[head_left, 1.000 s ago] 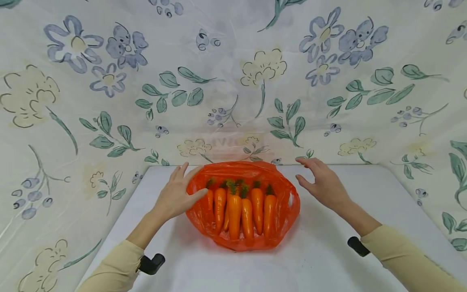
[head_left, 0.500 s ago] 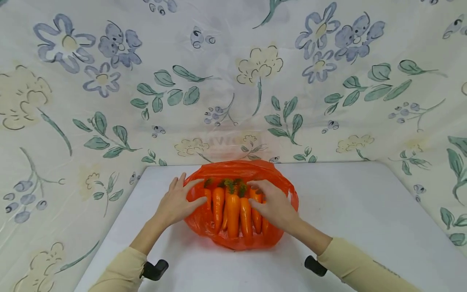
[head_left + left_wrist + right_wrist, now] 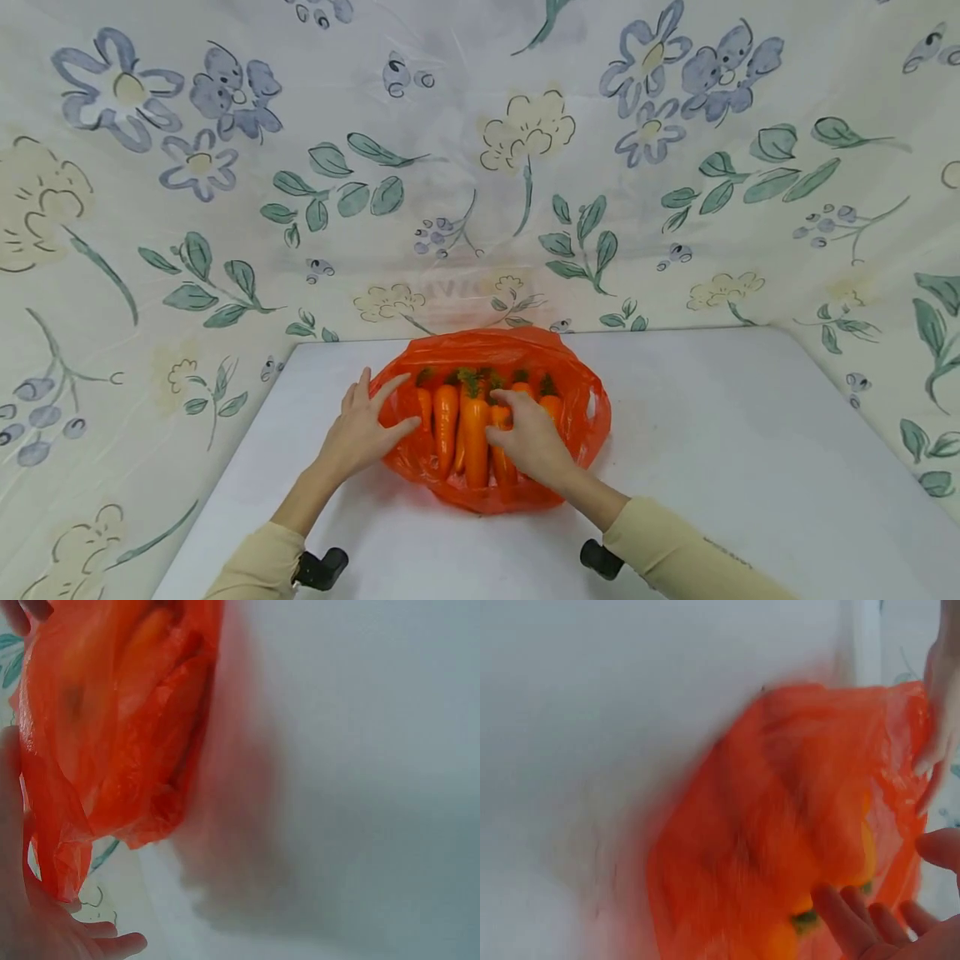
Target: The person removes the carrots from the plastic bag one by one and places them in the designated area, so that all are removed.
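A thin orange-red plastic bag (image 3: 487, 340) lies on the white table with its mouth spread open. Inside it, several carrots (image 3: 476, 442) with green tops lie side by side. My left hand (image 3: 354, 437) is at the bag's left rim, fingers spread and thumb over the opening. In the left wrist view, the bag (image 3: 142, 757) hangs against this hand's palm side. Over the carrots reaches my right hand (image 3: 528, 435), thumb and fingers apart, partly covering those on the right. The right wrist view shows its fingers (image 3: 844, 919) close by a carrot's green top.
The white table (image 3: 712, 433) extends around the bag on both sides. Behind it rises a flower-patterned cloth (image 3: 450, 125), which also hangs at the left and right. A black camera mount sits under each wrist.
My right hand has moved left from beyond the bag's right rim to over the carrots. The left hand stays at the left rim with only a slight shift.
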